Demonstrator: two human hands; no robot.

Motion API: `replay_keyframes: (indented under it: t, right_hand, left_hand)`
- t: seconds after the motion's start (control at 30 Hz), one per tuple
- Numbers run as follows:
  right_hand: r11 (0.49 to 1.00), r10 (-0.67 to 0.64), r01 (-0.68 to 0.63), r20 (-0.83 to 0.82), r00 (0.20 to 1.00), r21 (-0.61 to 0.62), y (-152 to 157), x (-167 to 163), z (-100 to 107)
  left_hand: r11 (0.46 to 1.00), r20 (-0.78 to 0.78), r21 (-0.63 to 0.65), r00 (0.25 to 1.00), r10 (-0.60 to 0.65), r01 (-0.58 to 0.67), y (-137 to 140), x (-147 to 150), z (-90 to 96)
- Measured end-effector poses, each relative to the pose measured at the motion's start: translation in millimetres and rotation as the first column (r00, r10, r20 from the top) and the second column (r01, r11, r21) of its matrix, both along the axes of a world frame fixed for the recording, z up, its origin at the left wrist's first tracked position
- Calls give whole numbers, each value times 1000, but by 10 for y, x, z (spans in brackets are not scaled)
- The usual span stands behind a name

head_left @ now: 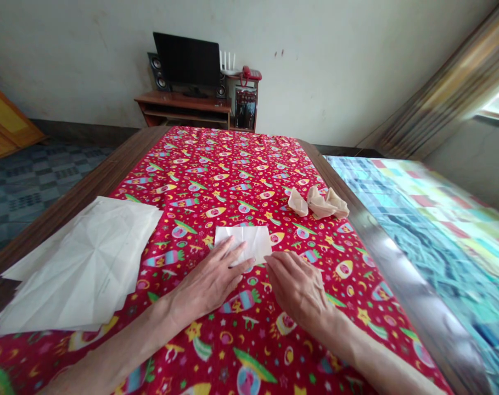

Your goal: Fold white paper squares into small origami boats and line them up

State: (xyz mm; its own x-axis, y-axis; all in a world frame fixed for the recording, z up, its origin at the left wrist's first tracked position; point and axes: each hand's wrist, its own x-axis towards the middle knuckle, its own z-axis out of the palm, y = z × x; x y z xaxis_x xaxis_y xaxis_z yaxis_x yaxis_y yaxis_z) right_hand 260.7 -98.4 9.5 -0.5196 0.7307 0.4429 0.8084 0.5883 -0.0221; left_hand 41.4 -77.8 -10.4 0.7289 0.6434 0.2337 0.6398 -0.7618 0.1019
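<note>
Apparently, a creasing step is being carried out: a small white rectangle of creased paper [256, 240] is lying partly under the bare left hand [216, 276], on a red, rocket-printed cloth [228, 189] that is covering a brown wooden desk [116, 164]. The left grip is resting flat, its fingers standing apart. The bare right hand [296, 285] is bunching its grip together at the paper's near right corner; whether it is clamping that corner, I cannot tell. A stack of white creased sheets [95, 252] is lying leftward; cream folded-paper pieces [324, 203] are sitting beyond the right hand. The next move is probably calling for steady left-hand pressure while the right is aligning the edge
</note>
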Motion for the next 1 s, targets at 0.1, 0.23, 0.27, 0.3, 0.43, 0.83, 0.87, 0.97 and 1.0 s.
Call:
replay_keyframes:
  t: [0.1, 0.23, 0.27, 0.3, 0.43, 0.83, 0.87, 0.97, 1.0]
  right_hand:
    - [984, 179, -180, 89, 980, 1, -66, -65, -85]
    - [969, 210, -186, 144, 967, -164, -103, -18, -221]
    - [966, 207, -178, 151, 967, -185, -109, 19, -242]
    - [965, 204, -171, 158, 966, -199, -114, 62, -256]
    - [966, 187, -149, 176, 966, -210, -134, 216, -242]
    - [985, 138, -149, 117, 983, 90, -47, 6, -198]
    - [985, 133, -143, 113, 985, 92, -32, -21, -181]
    - [993, 117, -118, 74, 990, 2, 41, -39, -106]
    - [994, 99, -98, 39, 994, -42, 83, -18, -82]
  left_hand:
    - [1000, -1, -15, 1000, 5, -5, -12, 12, 25]
    - [999, 15, -41, 999, 30, -30, -15, 6, 4]
    - [999, 17, -38, 999, 29, -28, -15, -3, -10]
    - [999, 16, -30, 1000, 24, -23, -14, -17, -25]
    - [1000, 13, -4, 1000, -10, 10, -25, -117, -66]
    - [1000, -21, 21, 1000, 2, -1, -165, -347, -81]
    - [1000, -14, 22, 1000, 5, -5, -157, -315, -71]
    - [1000, 1, 1, 1000, 3, -3, -108, -205, -39]
    - [1000, 2, -11, 1000, 1, -1, -88, -175, -34]
